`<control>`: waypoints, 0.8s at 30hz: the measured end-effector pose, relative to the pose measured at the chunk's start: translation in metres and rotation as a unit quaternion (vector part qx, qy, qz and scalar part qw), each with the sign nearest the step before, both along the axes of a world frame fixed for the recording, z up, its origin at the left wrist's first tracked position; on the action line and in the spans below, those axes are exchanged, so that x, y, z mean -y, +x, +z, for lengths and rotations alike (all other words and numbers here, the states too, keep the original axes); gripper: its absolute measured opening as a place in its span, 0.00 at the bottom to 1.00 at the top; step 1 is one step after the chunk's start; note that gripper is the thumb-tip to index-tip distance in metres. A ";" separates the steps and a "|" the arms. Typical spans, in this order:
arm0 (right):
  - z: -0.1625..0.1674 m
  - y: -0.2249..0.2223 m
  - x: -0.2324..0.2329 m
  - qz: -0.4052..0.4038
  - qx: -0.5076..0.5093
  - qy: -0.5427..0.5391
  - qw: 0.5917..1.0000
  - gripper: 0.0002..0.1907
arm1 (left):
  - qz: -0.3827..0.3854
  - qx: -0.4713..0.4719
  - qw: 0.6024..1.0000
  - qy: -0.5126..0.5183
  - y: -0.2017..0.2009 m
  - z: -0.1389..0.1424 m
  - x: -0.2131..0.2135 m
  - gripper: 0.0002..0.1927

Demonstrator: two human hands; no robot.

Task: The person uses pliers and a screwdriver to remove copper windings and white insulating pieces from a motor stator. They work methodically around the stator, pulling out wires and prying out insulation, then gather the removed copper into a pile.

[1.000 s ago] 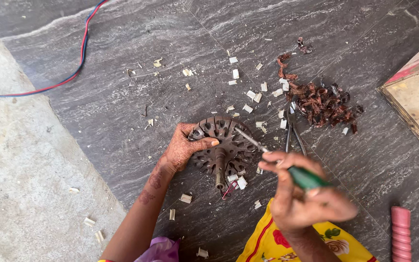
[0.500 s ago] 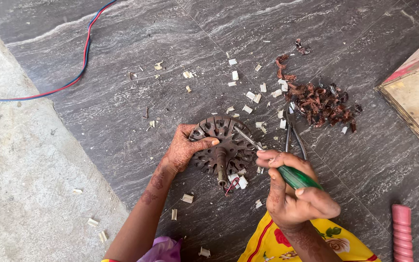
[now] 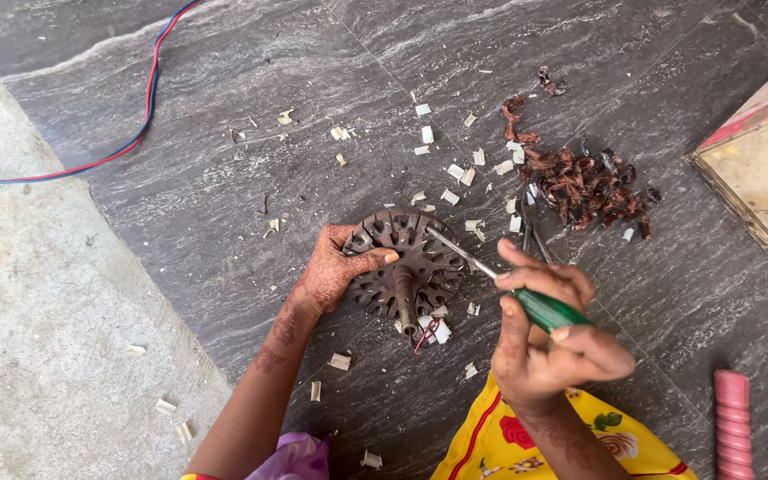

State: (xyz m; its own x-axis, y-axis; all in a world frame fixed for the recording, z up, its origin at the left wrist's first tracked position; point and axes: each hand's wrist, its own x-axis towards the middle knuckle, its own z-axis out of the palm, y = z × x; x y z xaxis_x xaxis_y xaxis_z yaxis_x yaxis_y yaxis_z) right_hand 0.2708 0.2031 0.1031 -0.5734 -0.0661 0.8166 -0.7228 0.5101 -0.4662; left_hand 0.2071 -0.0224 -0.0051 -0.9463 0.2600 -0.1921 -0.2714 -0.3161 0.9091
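A round, slotted metal motor core [image 3: 406, 262] with a short shaft lies on the dark stone floor. My left hand [image 3: 335, 271] grips its left rim, thumb laid across the top. My right hand [image 3: 544, 342] is closed around the green handle of a screwdriver [image 3: 508, 284]. The screwdriver's metal blade points up and left, its tip resting in the slots on the core's upper right side. Small white and red bits lie just below the shaft.
A heap of reddish-brown wire scraps [image 3: 584, 182] lies to the upper right, with several pale chips [image 3: 455, 169] scattered around. A red-and-blue cable [image 3: 135, 133] runs at upper left. A wooden board [image 3: 762, 178] sits at right, a pink ribbed handle [image 3: 732, 422] at lower right.
My right hand has shifted slightly with the screwdriver, keeping the blade at the core's slots. My left hand keeps its hold on the rim.
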 end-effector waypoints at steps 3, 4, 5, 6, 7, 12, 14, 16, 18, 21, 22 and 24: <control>-0.001 0.001 0.007 0.017 -0.014 -0.007 1.000 0.21 | -0.004 0.006 1.000 0.000 0.000 0.002 0.000 0.17; -0.001 0.003 0.009 0.017 -0.014 0.015 1.000 0.22 | -0.001 0.016 1.000 -0.001 0.000 0.003 0.001 0.17; -0.001 0.003 0.010 0.017 -0.013 0.038 0.999 0.22 | 0.001 0.025 1.000 -0.001 0.001 0.004 0.000 0.17; -0.001 0.003 0.012 0.012 -0.018 0.032 0.999 0.22 | 0.002 0.011 1.000 0.004 0.000 0.005 0.000 0.18; -0.001 0.001 0.012 0.010 -0.023 0.027 0.999 0.22 | 0.006 -0.004 1.000 0.009 0.001 0.005 0.000 0.18; 0.003 -0.004 0.011 -0.006 0.002 0.004 1.000 0.21 | 0.011 0.002 1.000 0.013 0.000 0.007 -0.002 0.20; 0.004 -0.011 0.009 -0.012 0.007 -0.051 0.999 0.19 | 0.013 0.020 1.000 0.003 0.000 0.007 -0.002 0.19; 0.005 -0.009 0.004 -0.015 0.047 -0.034 0.998 0.18 | 0.012 0.001 1.000 -0.007 0.000 0.006 -0.002 0.18; 0.002 -0.008 0.001 -0.015 0.060 -0.031 0.998 0.18 | 0.011 0.002 1.000 -0.010 -0.001 0.006 -0.002 0.18; -0.005 -0.008 -0.001 -0.012 0.036 -0.030 0.999 0.18 | 0.012 0.013 1.000 -0.001 -0.001 0.005 -0.002 0.17; -0.007 -0.008 0.000 -0.014 0.026 -0.018 0.999 0.19 | 0.012 0.007 1.000 0.000 -0.001 0.005 -0.002 0.17; -0.007 -0.011 0.004 -0.004 0.002 -0.010 1.000 0.20 | 0.013 0.008 1.000 0.003 -0.001 0.005 -0.002 0.17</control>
